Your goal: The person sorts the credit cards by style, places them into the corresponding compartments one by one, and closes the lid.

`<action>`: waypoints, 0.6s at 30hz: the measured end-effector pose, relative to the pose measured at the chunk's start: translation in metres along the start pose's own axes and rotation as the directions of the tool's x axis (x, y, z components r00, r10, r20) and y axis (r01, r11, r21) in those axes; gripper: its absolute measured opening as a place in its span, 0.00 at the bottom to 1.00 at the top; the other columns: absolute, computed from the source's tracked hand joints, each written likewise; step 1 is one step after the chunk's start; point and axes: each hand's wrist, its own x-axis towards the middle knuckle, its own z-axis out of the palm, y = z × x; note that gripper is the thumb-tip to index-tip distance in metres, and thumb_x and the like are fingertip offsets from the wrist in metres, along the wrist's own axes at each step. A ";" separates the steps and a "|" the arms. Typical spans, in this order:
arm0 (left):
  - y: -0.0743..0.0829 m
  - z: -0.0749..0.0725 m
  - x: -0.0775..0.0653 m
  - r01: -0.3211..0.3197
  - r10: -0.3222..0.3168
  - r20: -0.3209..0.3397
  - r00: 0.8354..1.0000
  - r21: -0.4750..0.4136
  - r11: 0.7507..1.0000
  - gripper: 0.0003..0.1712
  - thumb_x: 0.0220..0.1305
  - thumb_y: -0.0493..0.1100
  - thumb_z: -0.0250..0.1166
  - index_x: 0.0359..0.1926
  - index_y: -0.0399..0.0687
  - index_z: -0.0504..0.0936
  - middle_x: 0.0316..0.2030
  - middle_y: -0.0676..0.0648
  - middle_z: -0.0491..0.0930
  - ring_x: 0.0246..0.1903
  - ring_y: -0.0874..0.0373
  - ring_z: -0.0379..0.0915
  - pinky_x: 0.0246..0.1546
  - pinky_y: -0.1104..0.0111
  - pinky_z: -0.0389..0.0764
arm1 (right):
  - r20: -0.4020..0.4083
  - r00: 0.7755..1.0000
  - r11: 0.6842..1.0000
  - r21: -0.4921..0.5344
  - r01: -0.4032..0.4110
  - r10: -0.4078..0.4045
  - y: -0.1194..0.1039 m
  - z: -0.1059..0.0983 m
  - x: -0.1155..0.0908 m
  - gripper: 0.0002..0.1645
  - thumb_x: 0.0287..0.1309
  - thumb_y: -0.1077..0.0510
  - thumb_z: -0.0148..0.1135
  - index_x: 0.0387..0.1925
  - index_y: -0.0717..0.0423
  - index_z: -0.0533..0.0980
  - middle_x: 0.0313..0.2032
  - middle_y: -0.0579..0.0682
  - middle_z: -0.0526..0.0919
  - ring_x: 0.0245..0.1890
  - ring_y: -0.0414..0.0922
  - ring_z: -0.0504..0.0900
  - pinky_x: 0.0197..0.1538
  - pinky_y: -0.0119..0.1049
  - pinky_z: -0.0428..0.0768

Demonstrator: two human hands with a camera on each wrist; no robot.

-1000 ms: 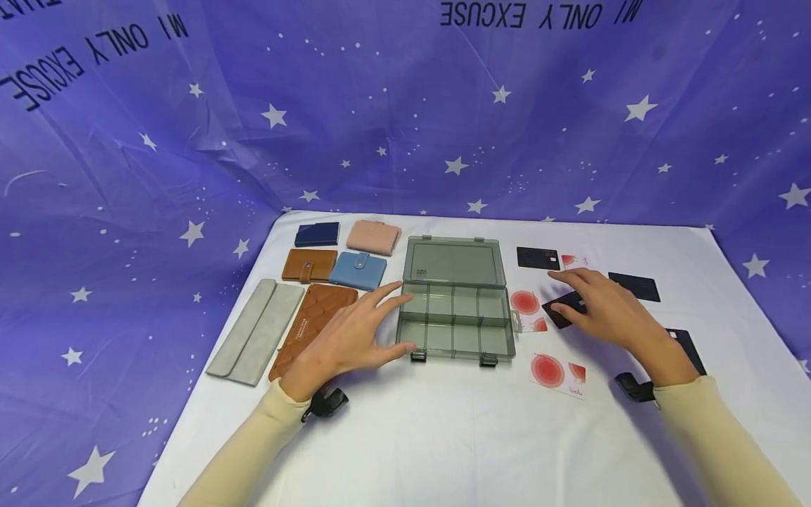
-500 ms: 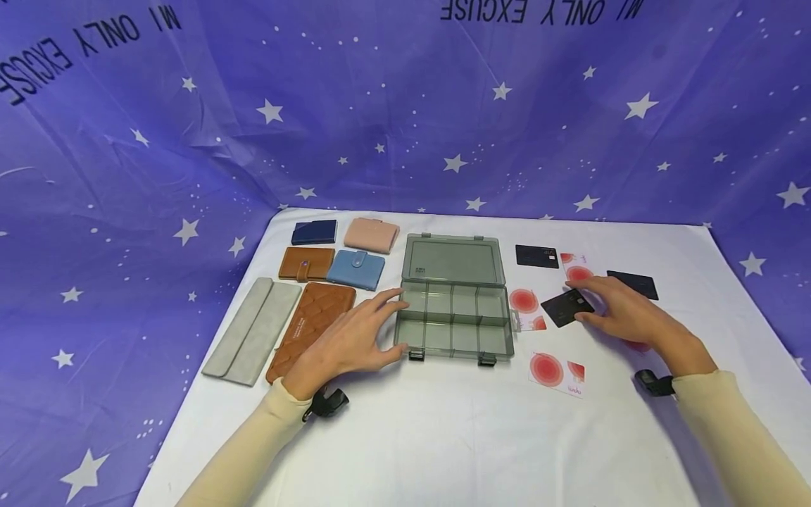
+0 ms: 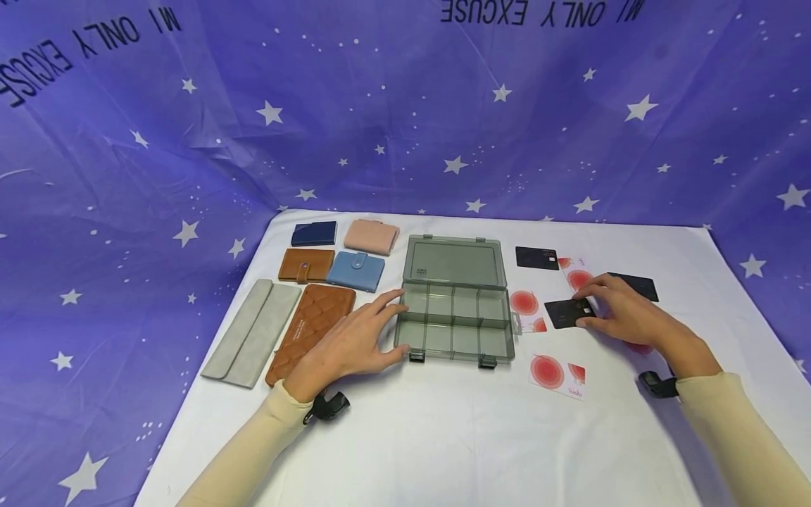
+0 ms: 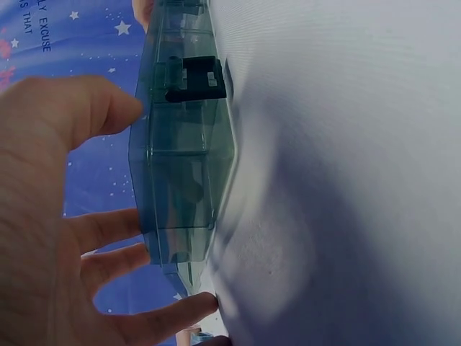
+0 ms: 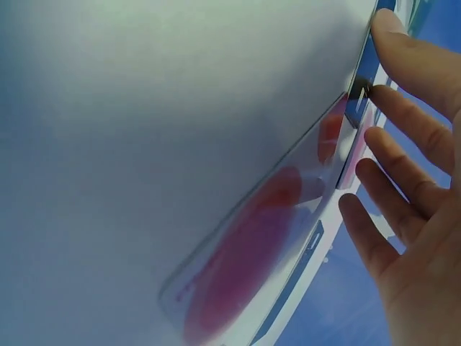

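Observation:
In the head view my right hand (image 3: pixel 627 317) pinches a black card (image 3: pixel 560 313) by its edges, thumb on the near edge and fingertips on the far one. The card lies on or just above the white cloth. On the left, my left hand (image 3: pixel 351 341) touches the left side of a grey-green see-through compartment box (image 3: pixel 455 260), with fingers spread. The box's lid lies folded back and its compartments face up. The left wrist view shows the thumb at the box's rim (image 4: pixel 144 162) near a dark latch (image 4: pixel 196 79).
Left of the box are a navy card holder (image 3: pixel 314 233) and pink (image 3: pixel 372 236), brown (image 3: pixel 307 265), blue (image 3: pixel 357 270), quilted (image 3: pixel 319 317) and grey (image 3: pixel 252 332) wallets. Several more cards lie right, including a black one (image 3: pixel 536 258) and clear ones with red circles (image 3: pixel 548 372).
My right hand has drawn back a little to the right and closed on the black card, which has turned more level. The left hand stays at the box.

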 end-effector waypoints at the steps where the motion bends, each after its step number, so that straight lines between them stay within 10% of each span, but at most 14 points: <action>1: 0.000 0.000 0.000 0.001 -0.001 0.001 1.000 0.000 1.000 0.39 0.69 0.61 0.70 0.73 0.47 0.77 0.82 0.45 0.61 0.68 0.41 0.76 0.58 0.45 0.82 | -0.007 1.000 1.000 0.009 0.000 0.000 0.000 0.000 -0.001 0.30 0.54 0.50 0.86 0.55 0.57 0.84 0.58 0.63 0.78 0.63 0.64 0.73 0.65 0.69 0.70; 18: -0.008 -0.005 0.001 -0.046 0.046 -0.001 0.999 -0.014 0.999 0.40 0.67 0.64 0.73 0.72 0.48 0.76 0.82 0.46 0.61 0.67 0.42 0.77 0.62 0.45 0.80 | -0.037 0.989 0.987 0.083 -0.138 0.141 -0.005 -0.002 -0.016 0.23 0.62 0.59 0.79 0.54 0.57 0.78 0.50 0.63 0.87 0.56 0.67 0.80 0.62 0.73 0.72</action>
